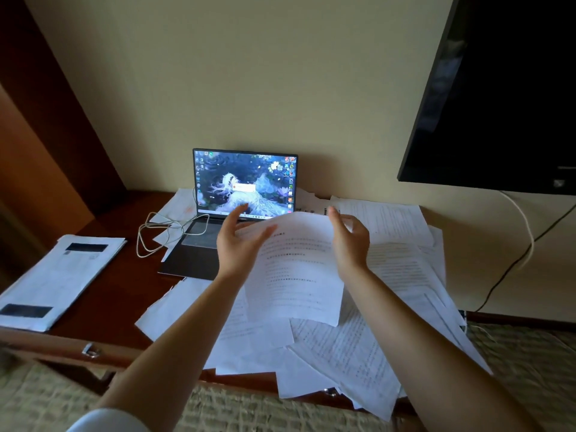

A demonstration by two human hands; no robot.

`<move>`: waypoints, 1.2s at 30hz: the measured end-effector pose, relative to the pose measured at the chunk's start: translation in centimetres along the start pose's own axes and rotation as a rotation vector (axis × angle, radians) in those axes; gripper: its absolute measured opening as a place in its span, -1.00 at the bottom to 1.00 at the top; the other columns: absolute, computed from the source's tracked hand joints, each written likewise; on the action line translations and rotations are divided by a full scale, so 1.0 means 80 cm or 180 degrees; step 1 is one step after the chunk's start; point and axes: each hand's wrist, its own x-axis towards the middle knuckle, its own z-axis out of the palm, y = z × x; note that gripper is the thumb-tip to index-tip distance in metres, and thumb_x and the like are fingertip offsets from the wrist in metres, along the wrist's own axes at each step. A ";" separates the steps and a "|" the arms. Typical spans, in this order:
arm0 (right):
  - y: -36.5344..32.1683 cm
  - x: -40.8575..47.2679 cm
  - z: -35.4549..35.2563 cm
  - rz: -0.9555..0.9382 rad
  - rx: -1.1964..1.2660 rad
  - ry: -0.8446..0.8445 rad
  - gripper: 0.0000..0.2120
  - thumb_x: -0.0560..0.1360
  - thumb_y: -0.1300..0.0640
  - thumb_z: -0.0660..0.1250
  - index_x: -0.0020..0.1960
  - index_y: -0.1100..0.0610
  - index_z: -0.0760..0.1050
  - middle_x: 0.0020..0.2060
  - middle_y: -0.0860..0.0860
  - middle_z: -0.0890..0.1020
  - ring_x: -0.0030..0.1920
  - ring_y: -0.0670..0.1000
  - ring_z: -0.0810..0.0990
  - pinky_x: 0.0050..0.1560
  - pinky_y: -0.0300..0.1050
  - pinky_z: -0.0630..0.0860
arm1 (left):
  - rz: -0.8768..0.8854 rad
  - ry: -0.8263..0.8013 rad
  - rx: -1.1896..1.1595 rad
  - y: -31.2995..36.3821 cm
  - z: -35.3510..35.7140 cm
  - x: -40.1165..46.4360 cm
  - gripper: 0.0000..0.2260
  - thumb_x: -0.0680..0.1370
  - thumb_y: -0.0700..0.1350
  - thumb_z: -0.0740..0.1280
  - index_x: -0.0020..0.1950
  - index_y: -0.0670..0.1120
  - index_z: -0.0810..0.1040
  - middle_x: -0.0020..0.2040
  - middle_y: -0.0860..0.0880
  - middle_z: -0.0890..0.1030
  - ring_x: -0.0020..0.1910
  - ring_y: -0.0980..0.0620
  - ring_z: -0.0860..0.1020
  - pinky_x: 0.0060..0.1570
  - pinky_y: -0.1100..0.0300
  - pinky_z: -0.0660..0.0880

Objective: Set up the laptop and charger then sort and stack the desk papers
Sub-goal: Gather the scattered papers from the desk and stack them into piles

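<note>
The laptop (237, 194) stands open on the wooden desk (118, 294) against the wall, its screen lit. A white charger cable (162, 232) lies coiled at its left and runs onto the keyboard. A printed sheet (296, 269) is lifted between my hands above a loose heap of papers (358, 347) spread over the desk's right half. My left hand (240, 244) touches the sheet's left edge with straight fingers. My right hand (349, 238) holds the sheet's right edge, fingers partly hidden behind the paper. A tidy stack of papers (59, 279) lies at the desk's left.
A dark wall-mounted screen (498, 88) hangs at the upper right, with white and black cords (526, 241) dropping below it. Some papers overhang the desk's front edge. Drawer handles (90, 350) show on the front. A woven mat (530, 353) lies at lower right.
</note>
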 end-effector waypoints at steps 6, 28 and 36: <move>0.006 0.005 -0.005 -0.0369 0.0155 -0.0061 -0.85 0.50 0.03 0.34 -0.23 -0.04 0.44 -0.22 -0.16 0.52 -0.16 -0.13 0.48 -0.12 -0.23 0.39 | -0.0304 0.0765 -0.0323 -0.002 0.006 0.003 -0.78 0.58 -0.18 0.21 0.19 -0.06 0.54 -0.18 -0.01 0.52 -0.26 0.13 0.48 -0.37 0.39 0.40; 0.039 -0.001 -0.032 0.0479 -0.0474 -0.1244 -0.81 0.35 0.18 0.53 -0.06 0.12 0.62 -0.18 -0.02 0.68 -0.19 -0.07 0.65 -0.21 -0.23 0.57 | -0.0927 -0.0100 -0.0249 -0.049 -0.017 -0.014 -0.82 0.35 -0.25 0.54 -0.16 -0.09 0.58 -0.19 -0.05 0.63 -0.22 -0.01 0.58 -0.24 0.17 0.54; 0.040 -0.001 -0.025 0.0588 -0.0171 -0.1096 -0.88 0.35 0.18 0.53 -0.14 0.10 0.63 -0.21 -0.01 0.70 -0.16 0.00 0.67 -0.05 -0.11 0.58 | -0.0869 -0.0026 -0.0139 -0.058 -0.020 -0.025 -0.75 0.33 -0.26 0.56 -0.06 -0.11 0.60 -0.13 -0.06 0.65 -0.18 -0.02 0.61 -0.23 0.15 0.56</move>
